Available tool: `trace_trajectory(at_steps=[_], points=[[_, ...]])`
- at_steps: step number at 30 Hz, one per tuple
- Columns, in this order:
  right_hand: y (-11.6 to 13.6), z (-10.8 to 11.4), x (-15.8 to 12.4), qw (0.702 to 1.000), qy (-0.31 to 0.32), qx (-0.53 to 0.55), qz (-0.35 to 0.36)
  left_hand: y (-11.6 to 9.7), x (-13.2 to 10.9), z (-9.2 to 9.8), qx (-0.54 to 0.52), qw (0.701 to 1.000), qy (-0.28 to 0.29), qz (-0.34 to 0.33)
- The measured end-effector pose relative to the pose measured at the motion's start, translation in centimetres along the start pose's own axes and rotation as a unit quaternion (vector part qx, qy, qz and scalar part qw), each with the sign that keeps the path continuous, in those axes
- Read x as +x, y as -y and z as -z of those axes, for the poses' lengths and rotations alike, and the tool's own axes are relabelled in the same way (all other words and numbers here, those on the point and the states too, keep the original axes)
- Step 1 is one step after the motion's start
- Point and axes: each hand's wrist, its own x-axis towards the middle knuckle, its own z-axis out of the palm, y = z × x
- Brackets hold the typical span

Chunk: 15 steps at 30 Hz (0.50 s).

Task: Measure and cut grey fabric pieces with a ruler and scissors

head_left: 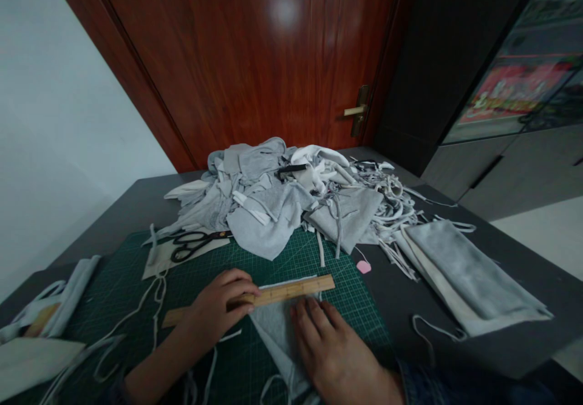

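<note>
My left hand (pixel 228 302) grips a wooden ruler (pixel 291 289) from above, fingers bent over its middle. The ruler lies slantwise across the far edge of a piece of grey fabric (pixel 277 326). On that fabric, just below the ruler's right part, my right hand (pixel 323 344) lies palm down with its fingers stretched out. A thin white edge of the fabric shows beyond the ruler. Beneath them is a green cutting mat (pixel 241 356) with a grid. My left hand covers part of the ruler, and my right hand hides part of the fabric.
Black-handled scissors (pixel 195 246) rest on a cream cloth strip at the mat's far left. Heaped grey fabric scraps (pixel 268 192) fill the back. Folded grey fabric (pixel 469 271) lies right, near a pink tag (pixel 363 266). Loose cords (pixel 157 296) trail over the mat's left.
</note>
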Motion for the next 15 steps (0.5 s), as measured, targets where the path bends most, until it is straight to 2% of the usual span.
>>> trace_trajectory(at_steps=[7, 11, 13, 15], points=[[-0.6, 1.4, 2.1, 0.997, 0.024, 0.076, -0.018, 1.3, 0.4, 0.0, 0.041, 0.999, -0.006, -0.027], [-1.2, 1.6, 2.8, 0.983, 0.063, 0.169, -0.030, 2.4, 1.0, 1.3, 0.070, 0.995, 0.002, -0.076], [-1.4, 1.2, 2.7, 0.979, 0.075, 0.189, -0.032, 1.3, 2.1, 2.4, 0.085, 0.990, 0.030, -0.111], [-1.4, 0.6, 2.6, 0.977, 0.077, 0.194, -0.036, -1.7, 4.2, 3.0, 0.107, 0.983, 0.069, -0.131]])
